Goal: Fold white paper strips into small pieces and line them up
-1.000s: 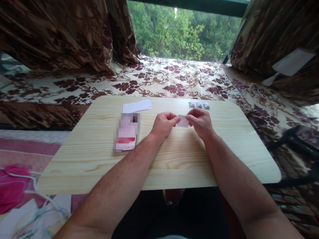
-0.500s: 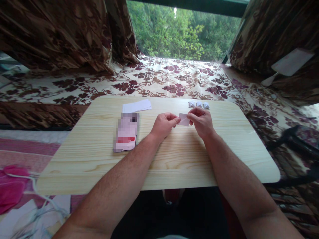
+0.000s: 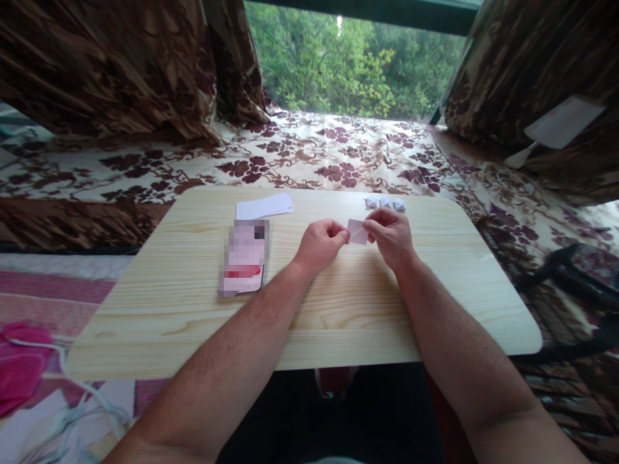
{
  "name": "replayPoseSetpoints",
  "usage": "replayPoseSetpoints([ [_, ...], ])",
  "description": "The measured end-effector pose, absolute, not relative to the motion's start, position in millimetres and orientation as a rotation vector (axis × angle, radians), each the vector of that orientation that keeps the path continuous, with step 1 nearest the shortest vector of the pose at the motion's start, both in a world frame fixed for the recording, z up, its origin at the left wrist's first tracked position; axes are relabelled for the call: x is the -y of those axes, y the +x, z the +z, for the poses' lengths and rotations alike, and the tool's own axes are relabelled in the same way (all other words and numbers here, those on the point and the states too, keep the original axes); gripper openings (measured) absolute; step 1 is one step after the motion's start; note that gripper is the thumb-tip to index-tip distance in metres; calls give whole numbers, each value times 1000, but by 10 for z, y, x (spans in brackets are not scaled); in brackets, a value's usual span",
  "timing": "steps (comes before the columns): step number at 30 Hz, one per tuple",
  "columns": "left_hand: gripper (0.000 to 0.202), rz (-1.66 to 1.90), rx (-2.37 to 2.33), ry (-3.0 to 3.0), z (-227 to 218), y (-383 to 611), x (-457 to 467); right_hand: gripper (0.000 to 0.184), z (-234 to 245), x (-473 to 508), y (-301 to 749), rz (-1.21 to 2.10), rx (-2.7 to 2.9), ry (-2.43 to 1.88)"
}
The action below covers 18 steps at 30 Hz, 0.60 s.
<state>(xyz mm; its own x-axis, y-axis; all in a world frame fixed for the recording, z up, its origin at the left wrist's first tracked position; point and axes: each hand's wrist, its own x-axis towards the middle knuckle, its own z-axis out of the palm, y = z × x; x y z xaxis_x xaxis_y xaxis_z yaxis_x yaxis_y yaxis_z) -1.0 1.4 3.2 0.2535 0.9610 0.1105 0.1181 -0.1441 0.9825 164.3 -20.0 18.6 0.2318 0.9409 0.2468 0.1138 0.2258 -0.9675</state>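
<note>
Between my two hands is a small folded piece of white paper (image 3: 357,232), held just above the wooden table (image 3: 348,309). My left hand (image 3: 323,241) pinches its left edge between thumb and finger. At its upper right corner, the thumb and fingers of my right hand (image 3: 391,235) are closed on it. A faint diagonal line crosses the paper. Just beyond my right hand stand three small folded white paper shapes (image 3: 385,203) in a row.
White paper strips (image 3: 264,206) lie in a stack at the table's back left. Nearer me is a phone (image 3: 244,258), partly blurred out. Cables (image 3: 91,393) and loose paper sheets are below the table at left. A black metal frame (image 3: 570,270) stands at right.
Both hands keep their pinch on the folded paper, with hardly any movement. The whole view has shifted very slightly.
</note>
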Motion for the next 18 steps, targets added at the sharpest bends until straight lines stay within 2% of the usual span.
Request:
replayPoseSetpoints([
  [18,16,944,-1145,1623,56,-27,-21,9,153,182,1659,787,1196,-1155],
])
